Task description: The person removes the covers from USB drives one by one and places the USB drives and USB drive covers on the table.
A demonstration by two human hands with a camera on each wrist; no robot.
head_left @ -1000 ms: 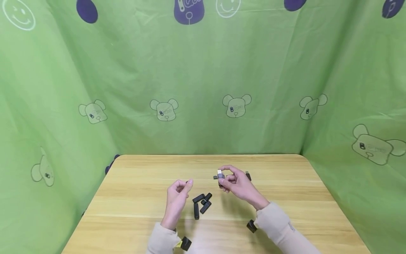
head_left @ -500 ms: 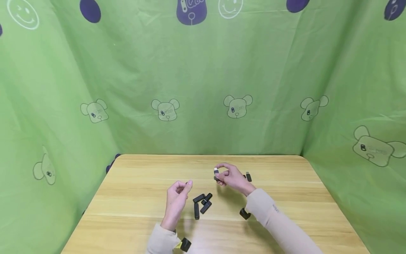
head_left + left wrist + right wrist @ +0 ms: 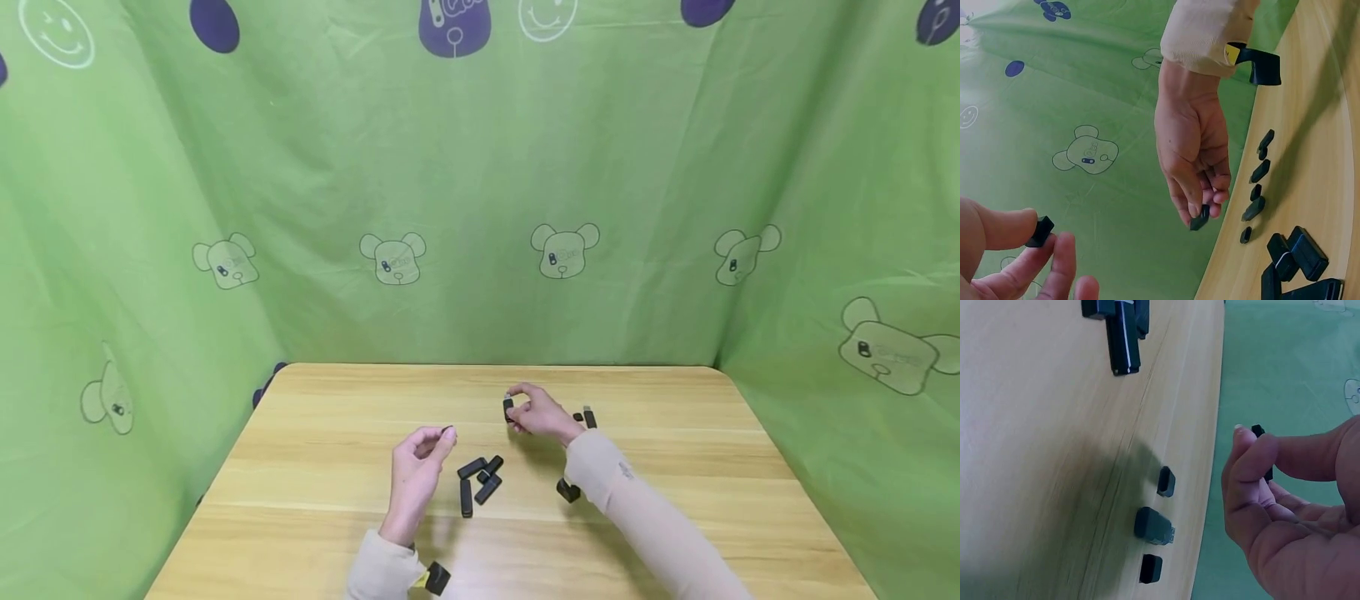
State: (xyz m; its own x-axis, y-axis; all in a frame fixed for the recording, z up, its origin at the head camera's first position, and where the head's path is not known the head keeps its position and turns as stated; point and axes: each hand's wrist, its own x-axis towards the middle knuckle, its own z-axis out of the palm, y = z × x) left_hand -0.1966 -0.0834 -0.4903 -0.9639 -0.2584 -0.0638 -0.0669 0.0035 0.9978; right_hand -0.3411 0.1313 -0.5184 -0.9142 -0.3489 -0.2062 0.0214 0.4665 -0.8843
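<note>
In the head view, my left hand (image 3: pixel 415 477) is raised left of the middle of the table. Its thumb and fingertips pinch a small black cap (image 3: pixel 1040 232), plain in the left wrist view. My right hand (image 3: pixel 543 415), farther back and to the right, pinches a black USB stick (image 3: pixel 508 409) between thumb and fingers, the bare metal plug pointing up and away. In the right wrist view the fingers hide most of that stick (image 3: pixel 1258 430). Between the hands, several black USB sticks (image 3: pixel 466 498) lie in a loose cluster on the table.
Beyond the right wrist, another USB stick (image 3: pixel 589 417) with its plug bare lies beside a small cap (image 3: pixel 577 417). The left wrist view shows several sticks and caps in a row (image 3: pixel 1260 170). Green printed cloth (image 3: pixel 465 325) surrounds the wooden table (image 3: pixel 300 500).
My right hand has moved a little left and away from me with the USB stick, uncovering the cap near its wrist. The left hand has stayed in place with its cap.
</note>
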